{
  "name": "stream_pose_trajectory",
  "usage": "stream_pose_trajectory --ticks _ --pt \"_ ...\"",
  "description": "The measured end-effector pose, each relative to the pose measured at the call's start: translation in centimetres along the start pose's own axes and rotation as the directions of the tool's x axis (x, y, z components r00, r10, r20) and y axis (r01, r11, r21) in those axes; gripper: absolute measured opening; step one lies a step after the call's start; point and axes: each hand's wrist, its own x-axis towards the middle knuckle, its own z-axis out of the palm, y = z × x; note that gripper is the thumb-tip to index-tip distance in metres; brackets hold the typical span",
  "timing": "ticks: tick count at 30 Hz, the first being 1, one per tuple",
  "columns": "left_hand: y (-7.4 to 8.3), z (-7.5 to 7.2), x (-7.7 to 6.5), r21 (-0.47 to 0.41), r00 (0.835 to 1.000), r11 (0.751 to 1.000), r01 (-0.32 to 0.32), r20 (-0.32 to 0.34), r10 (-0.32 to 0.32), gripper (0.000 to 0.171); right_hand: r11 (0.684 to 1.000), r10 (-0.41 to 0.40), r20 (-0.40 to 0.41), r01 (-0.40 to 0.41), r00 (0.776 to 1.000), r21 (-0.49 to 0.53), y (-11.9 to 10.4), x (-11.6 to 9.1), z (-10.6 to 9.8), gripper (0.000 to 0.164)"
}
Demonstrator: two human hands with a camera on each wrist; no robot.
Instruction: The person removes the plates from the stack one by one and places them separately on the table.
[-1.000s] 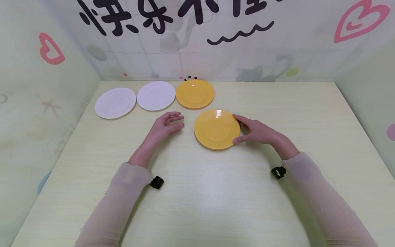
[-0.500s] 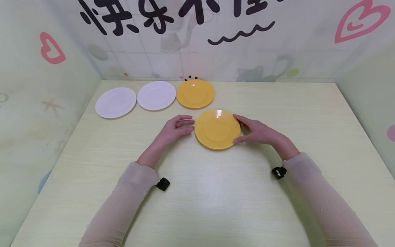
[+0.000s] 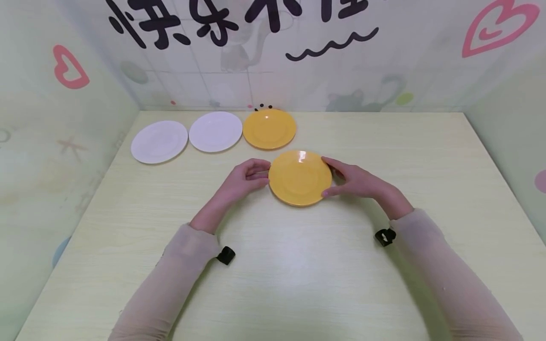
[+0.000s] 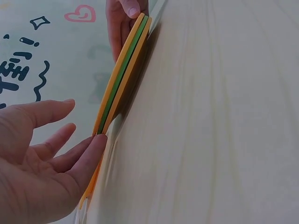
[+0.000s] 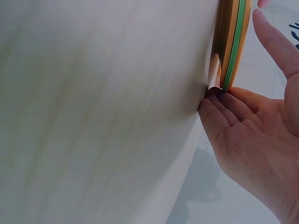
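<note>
A yellow plate (image 3: 300, 178) tops a small stack at mid-table; the left wrist view reveals a green plate (image 4: 122, 77) between yellow ones. On the left, my left hand (image 3: 244, 180) touches the stack's rim with its fingertips, its fingers loosely extended and spread in the left wrist view. My right hand (image 3: 353, 181) holds the right rim between thumb and fingers; in the right wrist view, fingertips (image 5: 216, 93) lie against the lower edge close to the tabletop. Whether the stack is slightly raised, I cannot tell.
Along the table's back edge lie a white plate (image 3: 159, 142), a second white plate (image 3: 215, 131) and another yellow plate (image 3: 269, 129), side by side. Behind them rises a printed wall (image 3: 273, 85), with side walls left and right.
My left hand has moved right until its fingertips met the stack's left rim. The right hand and the plates stay where they were.
</note>
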Motion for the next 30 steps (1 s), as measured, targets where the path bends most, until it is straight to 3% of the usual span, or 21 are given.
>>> stream_pose_trajectory --ticks 8,17,25,30 --pt "0.5 0.6 0.2 -0.074 0.998 0.997 0.023 -0.053 -0.027 0.060 1.000 0.005 0.000 -0.005 1.000 -0.004 0.0 0.1 -0.1 0.101" --pt "0.7 1.7 0.7 -0.159 0.986 0.985 0.071 -0.138 -0.094 0.059 1.000 0.016 0.002 -0.016 1.000 0.001 -0.1 -0.1 -0.1 0.097" --pt "0.5 1.0 0.2 -0.155 0.987 0.981 0.117 -0.090 -0.132 0.055 1.000 0.020 -0.006 -0.020 1.000 0.022 -0.1 -0.2 -0.1 0.093" --pt "0.4 -0.2 -0.1 -0.168 0.985 0.978 0.120 -0.100 -0.138 0.055 0.999 0.012 0.001 -0.012 1.000 0.038 0.0 -0.1 0.0 0.092"
